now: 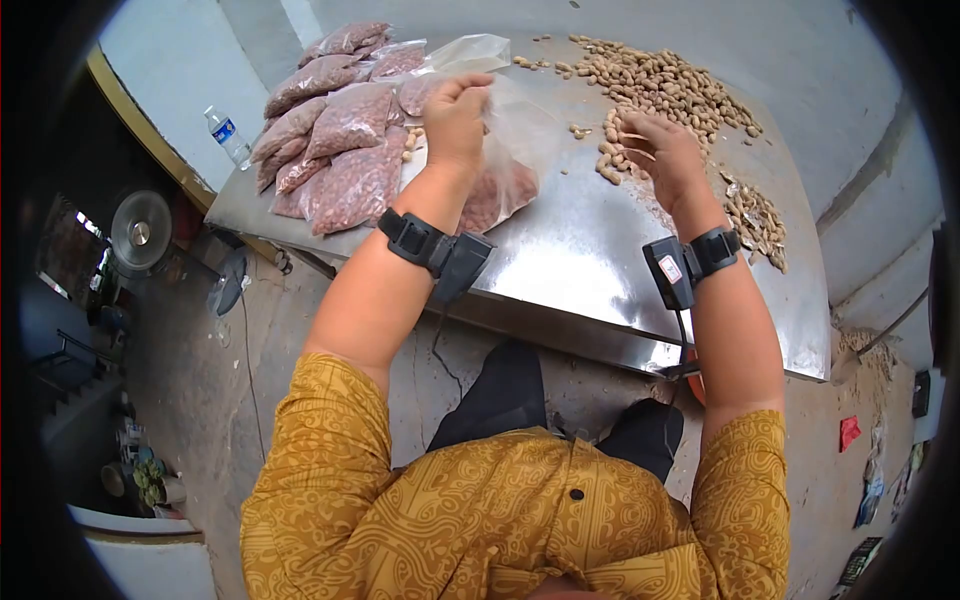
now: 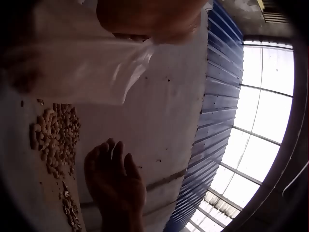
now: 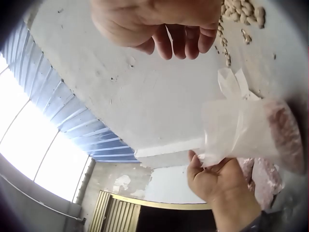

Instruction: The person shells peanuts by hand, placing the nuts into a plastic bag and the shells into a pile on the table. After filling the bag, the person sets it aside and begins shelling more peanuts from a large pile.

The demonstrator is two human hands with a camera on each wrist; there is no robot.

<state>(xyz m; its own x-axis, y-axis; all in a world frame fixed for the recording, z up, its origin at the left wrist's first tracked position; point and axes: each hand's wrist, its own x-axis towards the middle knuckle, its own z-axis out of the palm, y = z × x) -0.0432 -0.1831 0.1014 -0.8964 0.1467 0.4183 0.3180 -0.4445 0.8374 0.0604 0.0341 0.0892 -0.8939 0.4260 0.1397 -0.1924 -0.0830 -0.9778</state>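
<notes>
Yellow patterned cloth forms the shirt (image 1: 560, 500) nearest the head camera; past it, a black wrist device (image 1: 668, 285) bears a small white label (image 1: 670, 268), its print too small to read. The left hand (image 1: 455, 125) pinches the upper edge of a clear plastic bag (image 1: 520, 160) over the left part of the shiny metal table (image 1: 580, 250). The bag's long axis runs upward, its end full of pink kernels (image 1: 490, 202) pointing down and its clear end up; the right wrist view shows the left thumb at the bag's edge, hidden in the head view. Near the heap of unshelled peanuts (image 1: 670, 85), the right hand (image 1: 665, 160) hangs with fingers loosely bent. Left of the bag, filled bags (image 1: 350, 120) are piled near a bottle (image 1: 228, 138) with an unreadable blue label. Only the wrist views show blue corrugated panels (image 3: 108, 145) above a pale wall (image 3: 130, 96).
</notes>
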